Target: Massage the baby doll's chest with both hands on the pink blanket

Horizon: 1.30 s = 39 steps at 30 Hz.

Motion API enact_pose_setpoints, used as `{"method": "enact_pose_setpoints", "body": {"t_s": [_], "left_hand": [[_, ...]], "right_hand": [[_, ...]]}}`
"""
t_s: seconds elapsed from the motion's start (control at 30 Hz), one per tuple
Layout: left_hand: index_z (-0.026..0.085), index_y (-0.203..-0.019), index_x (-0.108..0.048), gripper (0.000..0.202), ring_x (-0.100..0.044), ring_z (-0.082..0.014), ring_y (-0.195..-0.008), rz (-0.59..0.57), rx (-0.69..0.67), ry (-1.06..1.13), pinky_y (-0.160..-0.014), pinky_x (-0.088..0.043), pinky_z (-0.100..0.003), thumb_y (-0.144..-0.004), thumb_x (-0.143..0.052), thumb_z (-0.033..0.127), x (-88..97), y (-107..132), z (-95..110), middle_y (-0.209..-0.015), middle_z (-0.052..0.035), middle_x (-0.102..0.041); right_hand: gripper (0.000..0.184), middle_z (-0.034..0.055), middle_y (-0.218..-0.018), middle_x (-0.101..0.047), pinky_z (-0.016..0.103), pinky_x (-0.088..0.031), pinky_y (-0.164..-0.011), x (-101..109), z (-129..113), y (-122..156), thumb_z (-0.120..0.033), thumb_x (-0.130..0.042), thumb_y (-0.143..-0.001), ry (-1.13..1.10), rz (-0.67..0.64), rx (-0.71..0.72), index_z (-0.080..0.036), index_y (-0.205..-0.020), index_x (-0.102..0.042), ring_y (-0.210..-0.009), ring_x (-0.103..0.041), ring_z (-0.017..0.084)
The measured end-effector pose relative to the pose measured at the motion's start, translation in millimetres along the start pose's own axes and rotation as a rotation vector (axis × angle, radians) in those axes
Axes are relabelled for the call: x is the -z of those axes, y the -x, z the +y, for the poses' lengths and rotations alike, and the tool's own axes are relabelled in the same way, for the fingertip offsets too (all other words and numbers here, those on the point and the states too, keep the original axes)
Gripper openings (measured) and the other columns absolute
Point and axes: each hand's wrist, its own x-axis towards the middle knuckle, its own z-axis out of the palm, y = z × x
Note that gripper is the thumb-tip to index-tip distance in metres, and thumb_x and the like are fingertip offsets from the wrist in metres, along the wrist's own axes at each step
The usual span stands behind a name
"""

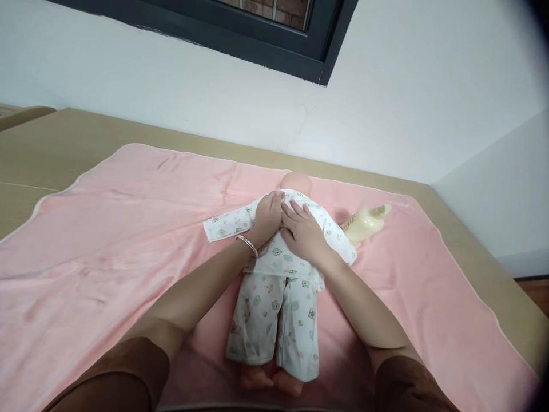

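Observation:
A baby doll (295, 182) in a white pyjama top and trousers lies stretched out on a pink blanket (128, 229). Its feet point towards me. On the upper part of the pyjama top (278, 257), near the neck, my left hand (268, 216) is closed with fingers pressed together at the cloth; its fingertips are partly hidden. A bracelet circles that wrist. Close beside it, my right hand (305, 233) rests palm down on the top, its fingers spread. One sleeve reaches out left, the other right. The patterned trousers (257, 315) lie nearest me.
A glossy cream-coloured bottle-like object with a ribbed end (366, 223) lies on the blanket, right of the doll, by its sleeve. The blanket covers much of a wooden table (94, 129). Behind stands a white wall (240, 109) with a dark window frame (274, 48).

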Motion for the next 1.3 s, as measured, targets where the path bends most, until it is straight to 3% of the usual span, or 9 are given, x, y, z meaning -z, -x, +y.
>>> {"method": "enact_pose_setpoints", "body": {"t_s": [0.1, 0.27, 0.4, 0.5, 0.67, 0.87, 1.03, 1.17, 1.3], "left_hand": [[0.020, -0.098, -0.067, 0.037, -0.068, -0.0214, -0.104, -0.023, 0.002, 0.003, -0.096, -0.053, -0.036, -0.102, -0.034, 0.037, 1.4, 0.1, 1.7, -0.106, -0.0076, -0.076], [0.020, -0.100, -0.068, 0.033, -0.067, -0.0241, -0.107, -0.097, -0.073, -0.171, -0.100, -0.051, -0.040, -0.099, -0.038, 0.034, 3.8, 1.1, 4.0, -0.110, -0.0094, -0.075], [0.016, -0.116, -0.065, 0.032, -0.061, -0.0279, -0.120, -0.171, -0.169, -0.371, -0.111, -0.045, -0.047, -0.091, -0.047, 0.025, 3.7, -0.5, -0.4, -0.125, -0.0132, -0.070], [0.014, -0.120, -0.063, 0.036, -0.059, -0.0301, -0.122, -0.204, -0.229, -0.502, -0.113, -0.043, -0.050, -0.093, -0.045, 0.027, 3.3, 1.3, -2.8, -0.126, -0.0160, -0.068], [0.009, -0.130, -0.058, 0.045, -0.051, -0.0357, -0.131, -0.183, -0.302, -0.629, -0.115, -0.038, -0.057, -0.097, -0.041, 0.035, 2.1, 12.6, -5.4, -0.135, -0.0230, -0.060], [0.010, -0.130, -0.058, 0.044, -0.054, -0.0337, -0.127, -0.208, -0.321, -0.622, -0.115, -0.039, -0.052, -0.095, -0.045, 0.034, 3.2, 10.4, -7.3, -0.132, -0.0198, -0.063], [0.013, -0.123, -0.064, 0.037, -0.059, -0.0320, -0.121, -0.198, -0.397, -0.646, -0.109, -0.045, -0.050, -0.096, -0.045, 0.030, 6.3, 11.5, 3.1, -0.127, -0.0182, -0.067], [0.018, -0.096, -0.071, 0.027, -0.065, -0.0299, -0.109, -0.138, -0.435, -0.666, -0.100, -0.051, -0.048, -0.096, -0.046, 0.027, 7.9, 22.7, 11.9, -0.110, -0.0155, -0.072], [0.018, -0.096, -0.072, 0.027, -0.065, -0.0298, -0.110, -0.091, -0.421, -0.649, -0.102, -0.051, -0.047, -0.097, -0.047, 0.030, 7.2, 26.4, 10.5, -0.111, -0.0147, -0.073]], "right_hand": [[0.048, 0.0034, -0.164, -0.037, 0.057, -0.016, -0.127, 3.7, 18.9, -6.6, -0.038, -0.042, -0.103, -0.081, -0.019, 0.012, -0.026, -0.148, -0.053, -0.156, -0.023, 0.029], [0.059, 0.0124, -0.167, -0.029, 0.055, -0.019, -0.125, 1.1, 29.9, -10.7, -0.047, -0.039, -0.103, -0.046, 0.045, -0.202, -0.018, -0.155, -0.042, -0.156, -0.022, 0.030], [0.065, 0.0227, -0.159, -0.041, 0.056, -0.018, -0.124, 5.0, 18.9, -3.4, -0.050, -0.036, -0.104, 0.084, 0.068, -0.370, -0.009, -0.154, -0.040, -0.151, -0.034, 0.033], [0.061, 0.0238, -0.150, -0.053, 0.057, -0.022, -0.120, 13.2, 19.4, -0.2, -0.051, -0.032, -0.105, 0.103, 0.059, -0.432, -0.008, -0.144, -0.050, -0.144, -0.043, 0.033], [0.051, 0.0181, -0.128, -0.068, 0.048, -0.035, -0.112, 14.6, 34.8, -5.7, -0.051, -0.039, -0.102, 0.024, 0.049, -0.428, -0.013, -0.128, -0.061, -0.125, -0.059, 0.031], [0.053, 0.0187, -0.137, -0.063, 0.052, -0.027, -0.118, 3.0, 43.9, -9.3, -0.044, -0.038, -0.103, 0.010, 0.078, -0.351, -0.009, -0.141, -0.050, -0.132, -0.052, 0.031], [0.050, 0.0194, -0.138, -0.062, 0.054, -0.030, -0.116, 4.8, 21.4, -4.0, -0.033, -0.030, -0.104, 0.124, 0.085, -0.338, -0.008, -0.143, -0.050, -0.130, -0.053, 0.033], [0.050, 0.0232, -0.128, -0.067, 0.049, -0.027, -0.118, 9.6, -3.0, 5.1, -0.027, -0.027, -0.105, 0.308, 0.085, -0.304, -0.002, -0.138, -0.055, -0.121, -0.060, 0.033], [0.048, 0.0217, -0.132, -0.066, 0.047, -0.032, -0.116, 14.0, 2.8, 5.2, -0.032, -0.031, -0.105, 0.255, 0.026, -0.309, -0.008, -0.136, -0.058, -0.123, -0.061, 0.032]]}}
